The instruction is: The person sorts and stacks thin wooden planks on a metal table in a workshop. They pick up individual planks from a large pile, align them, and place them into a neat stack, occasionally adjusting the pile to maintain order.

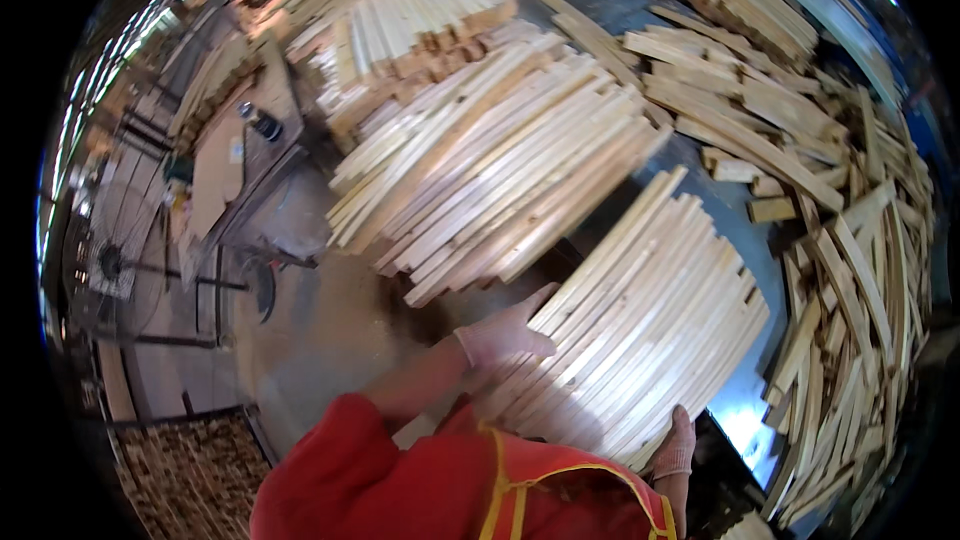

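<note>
A wide row of pale wooden strips lies side by side in front of me, slanting up to the right, its near end close to my red apron. My left hand, in a light glove, grips the row's left edge with thumb and fingers. At the near right edge, my right hand, gloved too, is against the strips with its fingers partly hidden. Beyond a dark gap, a second layer of wooden strips rests on a larger stack, one strip lying crosswise over the others.
Loose wood pieces and a tall heap of offcuts fill the right side of the blue-grey metal table. Left of me stand a fan, a side table with a dark can, and a crate of wood blocks.
</note>
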`<state>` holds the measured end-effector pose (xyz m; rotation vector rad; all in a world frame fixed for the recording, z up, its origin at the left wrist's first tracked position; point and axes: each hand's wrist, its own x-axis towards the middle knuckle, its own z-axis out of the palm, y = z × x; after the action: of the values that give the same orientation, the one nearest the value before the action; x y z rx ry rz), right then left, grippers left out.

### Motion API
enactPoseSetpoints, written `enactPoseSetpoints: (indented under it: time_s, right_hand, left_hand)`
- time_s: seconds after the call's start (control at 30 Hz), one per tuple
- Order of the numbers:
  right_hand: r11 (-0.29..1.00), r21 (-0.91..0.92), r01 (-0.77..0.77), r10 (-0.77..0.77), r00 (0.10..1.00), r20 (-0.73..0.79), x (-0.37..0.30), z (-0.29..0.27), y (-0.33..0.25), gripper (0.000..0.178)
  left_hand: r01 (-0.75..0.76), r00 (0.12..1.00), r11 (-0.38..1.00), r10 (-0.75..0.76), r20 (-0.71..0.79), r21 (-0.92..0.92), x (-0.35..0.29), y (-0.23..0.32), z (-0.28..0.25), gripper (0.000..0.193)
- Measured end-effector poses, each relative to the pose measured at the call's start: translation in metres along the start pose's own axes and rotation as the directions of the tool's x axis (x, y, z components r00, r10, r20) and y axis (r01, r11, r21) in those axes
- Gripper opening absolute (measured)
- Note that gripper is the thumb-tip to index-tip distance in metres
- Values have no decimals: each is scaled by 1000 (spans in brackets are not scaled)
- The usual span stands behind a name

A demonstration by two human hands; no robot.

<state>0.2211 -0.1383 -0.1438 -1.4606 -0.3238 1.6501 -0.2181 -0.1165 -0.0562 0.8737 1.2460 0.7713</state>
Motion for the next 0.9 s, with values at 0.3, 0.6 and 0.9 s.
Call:
enactPoseSetpoints:
  time_s: [0.3,0.6,0.9]
  right_hand:
    - [969,48,243,-247,943,224,5,123,-74,67]
    - [889,-108,446,-317,768,556,-34,499,-164,51]
    - [457,-455,765,-296,613,733,91,777,-140,38]
  left_hand:
    - [-282,942,906,323,-86,316,-44,138,-71,115]
    - [-575,798,813,582,-158,91,-68,269,-383,106]
    - [-193,960,974,212,-185,115,26,318,-670,63]
